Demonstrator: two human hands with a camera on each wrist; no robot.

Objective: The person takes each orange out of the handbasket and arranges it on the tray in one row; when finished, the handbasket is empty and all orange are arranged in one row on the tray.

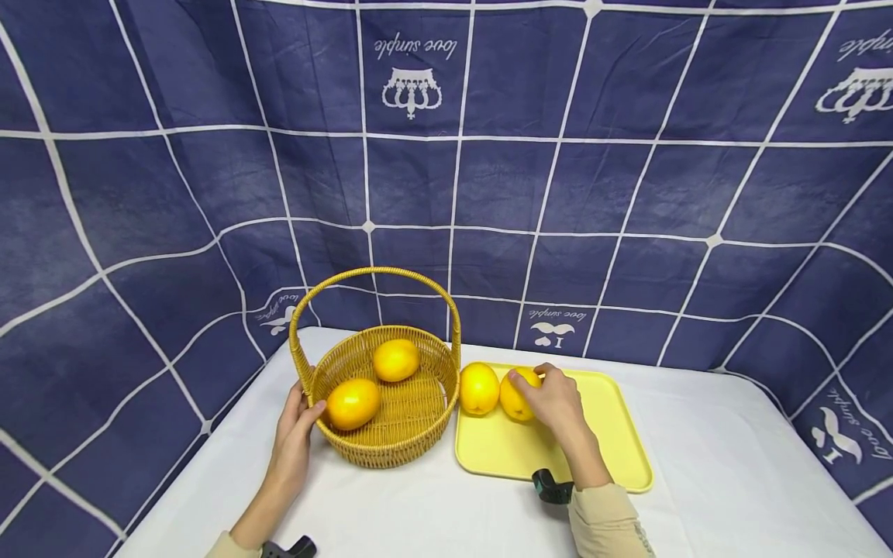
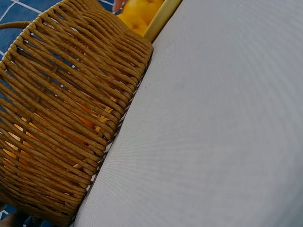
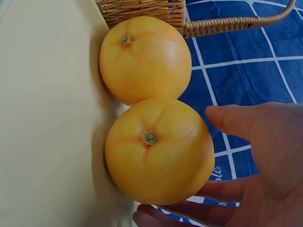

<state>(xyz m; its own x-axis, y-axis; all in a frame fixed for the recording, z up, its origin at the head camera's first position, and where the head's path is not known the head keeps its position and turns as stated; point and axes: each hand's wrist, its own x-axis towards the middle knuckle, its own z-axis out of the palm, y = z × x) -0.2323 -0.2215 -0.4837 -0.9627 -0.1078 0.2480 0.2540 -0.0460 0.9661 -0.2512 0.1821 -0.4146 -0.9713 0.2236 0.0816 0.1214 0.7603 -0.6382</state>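
Note:
A woven basket [image 1: 391, 446] with an arched handle stands on the white table and holds two oranges [image 1: 395, 360] [image 1: 353, 404]. My left hand [image 1: 296, 426] grips the basket's left rim, thumb over the edge. Right of it a yellow tray [image 1: 600, 442] carries two more oranges. My right hand [image 1: 551, 399] curls over the right-hand orange [image 1: 517, 400]; the other orange [image 1: 478, 388] touches it. In the right wrist view my fingers wrap under the nearer orange [image 3: 158, 151] while the thumb [image 3: 236, 120] stands slightly off it. The left wrist view shows the basket wall [image 2: 61, 109].
The white table [image 1: 732, 480] extends to the right of the tray and in front of both hands. A dark blue checked cloth [image 1: 558, 194] hangs behind and at both sides. Tray and basket sit nearly touching.

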